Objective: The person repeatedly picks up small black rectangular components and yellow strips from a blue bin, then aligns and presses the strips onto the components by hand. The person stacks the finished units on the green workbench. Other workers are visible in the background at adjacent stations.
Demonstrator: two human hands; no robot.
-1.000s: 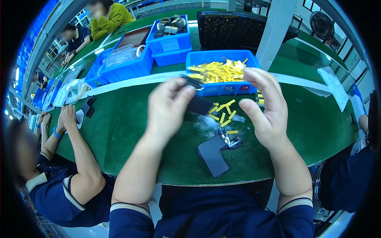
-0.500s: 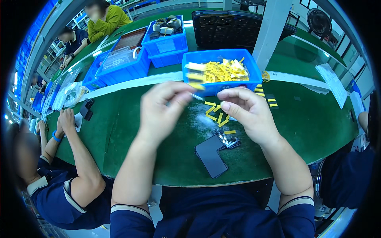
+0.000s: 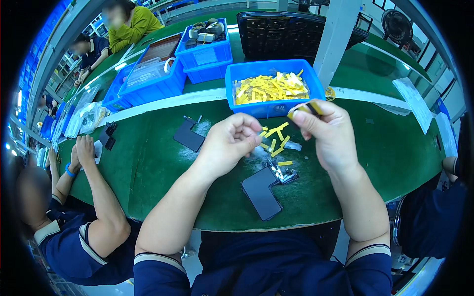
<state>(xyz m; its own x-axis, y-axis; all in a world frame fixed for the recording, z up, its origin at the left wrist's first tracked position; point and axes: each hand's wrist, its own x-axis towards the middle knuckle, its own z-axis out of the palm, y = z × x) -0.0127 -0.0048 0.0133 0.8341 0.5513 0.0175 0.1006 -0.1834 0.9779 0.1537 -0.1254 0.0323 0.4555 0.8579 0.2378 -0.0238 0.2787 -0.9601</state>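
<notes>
over the green felt bench (image 3: 148, 163), right hand (image 3: 331, 135) pinches a small black-and-yellow strip (image 3: 307, 109), left hand (image 3: 232, 143) curled, fingertips closed, contents unclear; bare room left of them, blue plastic bin (image 3: 270, 74) just behind.

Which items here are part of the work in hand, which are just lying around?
In use:
- right hand pinching small black-and-yellow piece
- left hand
- loose yellow strips
- blue bin of yellow strips

Lying about:
- black L-shaped plate
- dark flat plate
- rear blue bins

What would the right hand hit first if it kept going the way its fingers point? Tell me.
Probably the left hand: the right hand holds a small black-and-yellow strip, fingers pointing left toward it. Depth is unclear.
</notes>
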